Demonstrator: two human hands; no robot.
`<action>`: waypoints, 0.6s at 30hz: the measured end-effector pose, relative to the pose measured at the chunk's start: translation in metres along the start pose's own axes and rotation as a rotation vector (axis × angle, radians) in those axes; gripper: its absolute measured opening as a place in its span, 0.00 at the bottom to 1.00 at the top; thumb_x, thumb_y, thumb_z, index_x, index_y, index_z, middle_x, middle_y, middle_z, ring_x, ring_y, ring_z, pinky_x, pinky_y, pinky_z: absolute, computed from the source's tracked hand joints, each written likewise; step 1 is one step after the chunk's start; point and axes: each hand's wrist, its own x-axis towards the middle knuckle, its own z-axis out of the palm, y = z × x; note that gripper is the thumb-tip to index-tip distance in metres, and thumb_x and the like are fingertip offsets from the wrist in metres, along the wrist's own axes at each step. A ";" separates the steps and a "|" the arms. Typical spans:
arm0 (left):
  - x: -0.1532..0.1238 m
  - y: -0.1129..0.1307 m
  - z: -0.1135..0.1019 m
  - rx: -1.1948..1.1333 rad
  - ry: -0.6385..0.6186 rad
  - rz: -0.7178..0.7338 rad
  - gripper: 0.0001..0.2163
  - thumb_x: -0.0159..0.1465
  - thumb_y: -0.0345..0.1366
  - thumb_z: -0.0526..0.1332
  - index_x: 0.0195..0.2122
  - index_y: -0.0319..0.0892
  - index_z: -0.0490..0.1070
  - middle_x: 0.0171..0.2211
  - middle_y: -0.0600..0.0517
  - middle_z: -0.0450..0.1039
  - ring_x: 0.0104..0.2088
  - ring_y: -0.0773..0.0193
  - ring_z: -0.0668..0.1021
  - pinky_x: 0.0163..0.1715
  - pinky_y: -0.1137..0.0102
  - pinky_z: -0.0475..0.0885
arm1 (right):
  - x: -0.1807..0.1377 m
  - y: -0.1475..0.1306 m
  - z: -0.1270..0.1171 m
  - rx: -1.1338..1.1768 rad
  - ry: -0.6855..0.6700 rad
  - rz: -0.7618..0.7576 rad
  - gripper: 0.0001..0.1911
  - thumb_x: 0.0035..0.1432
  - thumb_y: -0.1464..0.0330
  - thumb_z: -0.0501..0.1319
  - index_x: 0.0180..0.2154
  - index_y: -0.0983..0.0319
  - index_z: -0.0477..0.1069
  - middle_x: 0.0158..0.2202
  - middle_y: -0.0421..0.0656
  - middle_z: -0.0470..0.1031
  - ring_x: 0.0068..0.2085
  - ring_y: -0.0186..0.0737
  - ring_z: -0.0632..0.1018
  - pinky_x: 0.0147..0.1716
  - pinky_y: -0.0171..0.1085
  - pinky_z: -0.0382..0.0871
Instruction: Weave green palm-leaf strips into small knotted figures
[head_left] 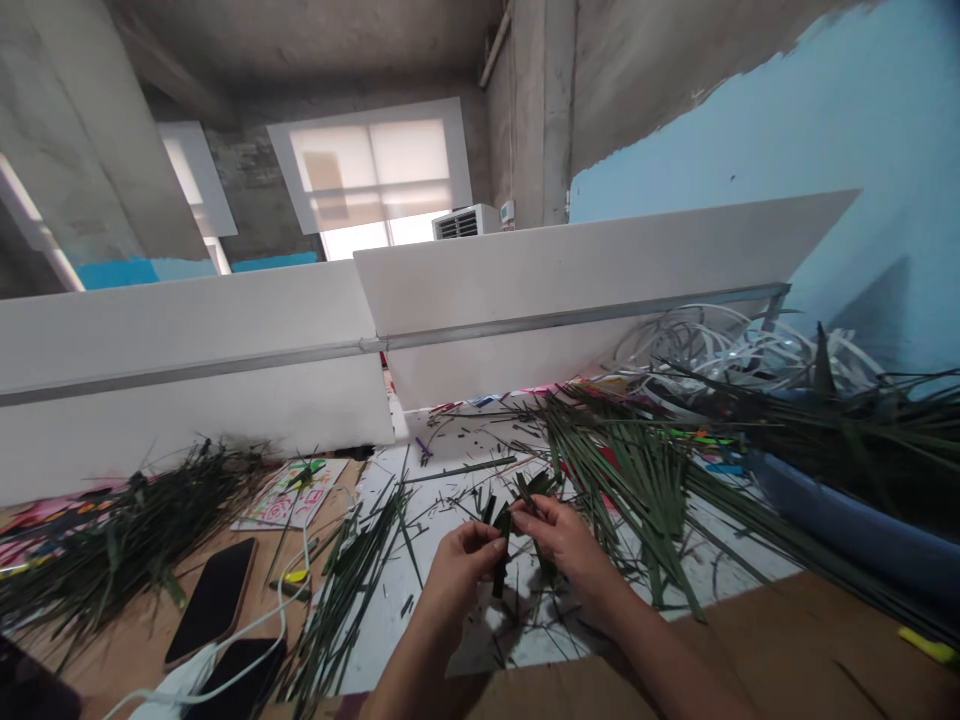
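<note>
My left hand (461, 575) pinches a short, dark green leaf strip (501, 555) between thumb and fingertips, over the white work surface. Close beside it on the right, my right hand (566, 545) is closed with its fingertips on the same small bundle of leaf pieces. Folded leaf ends (536, 485) stick up behind the right fingers. How the strips are joined is too small to make out. Long cut leaf strips (367, 590) lie left of my hands, and a fan of wider leaves (630, 470) spreads to the right. Small leaf scraps are scattered around both hands.
At left are a black phone (214, 600), a second dark device (236, 680), a white cable (281, 600) and a pile of leaf strips (142, 530). A blue basin (847, 520) with leaves stands right, before coiled white straps (697, 340). White panels (525, 285) close off the back.
</note>
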 end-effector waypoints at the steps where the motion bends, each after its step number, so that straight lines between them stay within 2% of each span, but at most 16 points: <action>1: 0.000 0.000 0.001 0.006 -0.006 0.007 0.18 0.42 0.45 0.76 0.26 0.39 0.74 0.21 0.53 0.72 0.21 0.69 0.69 0.24 0.72 0.60 | 0.000 0.000 0.000 -0.008 -0.003 0.002 0.14 0.45 0.57 0.70 0.29 0.60 0.74 0.28 0.40 0.72 0.34 0.42 0.72 0.36 0.38 0.65; 4: -0.001 0.001 0.001 -0.010 0.009 0.017 0.18 0.41 0.45 0.77 0.25 0.39 0.73 0.21 0.53 0.72 0.22 0.68 0.70 0.25 0.72 0.61 | -0.002 -0.001 0.002 -0.018 -0.003 0.003 0.16 0.44 0.56 0.70 0.27 0.60 0.71 0.26 0.38 0.69 0.29 0.37 0.68 0.30 0.35 0.62; 7: 0.000 0.002 0.000 -0.094 0.059 0.035 0.19 0.41 0.45 0.77 0.26 0.40 0.73 0.22 0.54 0.72 0.23 0.68 0.71 0.27 0.72 0.65 | -0.006 -0.005 0.005 0.004 -0.004 0.084 0.19 0.51 0.49 0.64 0.32 0.59 0.72 0.25 0.37 0.67 0.23 0.33 0.61 0.23 0.33 0.52; 11: 0.001 0.002 -0.002 -0.143 0.099 0.050 0.20 0.40 0.45 0.78 0.27 0.41 0.73 0.23 0.54 0.74 0.24 0.67 0.74 0.29 0.72 0.67 | -0.011 -0.007 0.011 0.040 -0.052 0.149 0.24 0.53 0.44 0.59 0.34 0.59 0.71 0.24 0.35 0.63 0.21 0.31 0.55 0.22 0.33 0.43; 13: 0.001 0.001 -0.002 -0.134 0.096 0.059 0.20 0.41 0.45 0.78 0.27 0.40 0.73 0.23 0.54 0.73 0.23 0.68 0.73 0.28 0.73 0.66 | -0.013 -0.006 0.015 0.062 -0.073 0.177 0.25 0.53 0.43 0.60 0.34 0.58 0.70 0.23 0.34 0.61 0.21 0.31 0.54 0.22 0.33 0.41; 18: -0.001 0.004 0.001 -0.111 0.063 0.068 0.19 0.42 0.43 0.77 0.26 0.39 0.73 0.20 0.54 0.72 0.21 0.69 0.71 0.25 0.74 0.64 | -0.016 0.000 0.021 0.092 -0.076 0.189 0.23 0.54 0.44 0.62 0.33 0.57 0.66 0.24 0.34 0.61 0.25 0.32 0.60 0.23 0.32 0.46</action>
